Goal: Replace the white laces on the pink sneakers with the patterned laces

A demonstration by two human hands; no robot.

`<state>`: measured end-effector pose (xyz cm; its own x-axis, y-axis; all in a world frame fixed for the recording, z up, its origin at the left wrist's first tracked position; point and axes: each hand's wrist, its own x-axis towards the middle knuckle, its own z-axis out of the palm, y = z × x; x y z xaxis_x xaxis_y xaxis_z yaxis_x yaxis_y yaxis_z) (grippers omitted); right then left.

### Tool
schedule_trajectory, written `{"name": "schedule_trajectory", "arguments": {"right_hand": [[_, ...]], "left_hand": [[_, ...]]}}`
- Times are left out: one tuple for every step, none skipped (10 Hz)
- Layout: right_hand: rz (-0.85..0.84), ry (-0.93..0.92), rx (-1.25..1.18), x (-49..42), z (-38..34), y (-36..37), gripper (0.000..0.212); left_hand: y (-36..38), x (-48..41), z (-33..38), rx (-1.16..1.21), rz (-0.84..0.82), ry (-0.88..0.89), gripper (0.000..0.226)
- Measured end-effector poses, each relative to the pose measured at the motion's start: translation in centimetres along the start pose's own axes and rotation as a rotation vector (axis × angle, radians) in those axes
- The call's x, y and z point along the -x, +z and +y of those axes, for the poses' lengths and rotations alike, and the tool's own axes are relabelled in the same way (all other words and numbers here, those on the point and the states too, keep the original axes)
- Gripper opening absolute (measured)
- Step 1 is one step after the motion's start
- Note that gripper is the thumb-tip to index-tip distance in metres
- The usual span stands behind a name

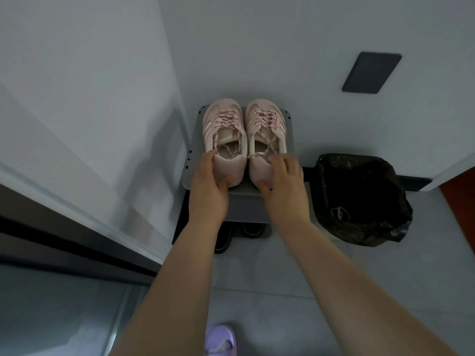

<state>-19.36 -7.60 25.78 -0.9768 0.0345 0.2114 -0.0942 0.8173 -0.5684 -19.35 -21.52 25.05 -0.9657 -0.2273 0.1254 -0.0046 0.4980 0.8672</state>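
Both bare forearms reached fwd, converging on the pink sneakers (pixel 244 140). L hand (pixel 209 181) cupped the heel of the pair's left shoe, thumb at the back, fingers curled round its outer side. R hand (pixel 285 183) lay over the right shoe's heel, fingers bent over the rim, thumb at the back, prob. gripping.

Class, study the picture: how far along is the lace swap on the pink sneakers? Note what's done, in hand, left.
Done: both sneakers carry patterned laces; no white laces show on them. In hand: the left hand and right hand each grip a heel on the rack. Left: the lace ends lie loose inside, untied.
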Motion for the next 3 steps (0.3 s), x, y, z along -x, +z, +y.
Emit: {"name": "schedule_trajectory", "arguments": {"right_hand": [[-0.073,-0.031,-0.040,0.3,0.2,-0.5,0.053],[-0.158,-0.079,-0.123,0.7,0.4,-1.5,0.070],[-0.237,-0.056,-0.131,1.9,0.8,-3.1,0.079]], "left_hand": [[-0.2,0.2,0.0,-0.029,0.001,0.001,0.059],[-0.4,0.5,-0.1,-0.041,-0.021,-0.014,0.064],[-0.7,1.2,0.7,-0.035,-0.053,-0.019,0.069]]}}
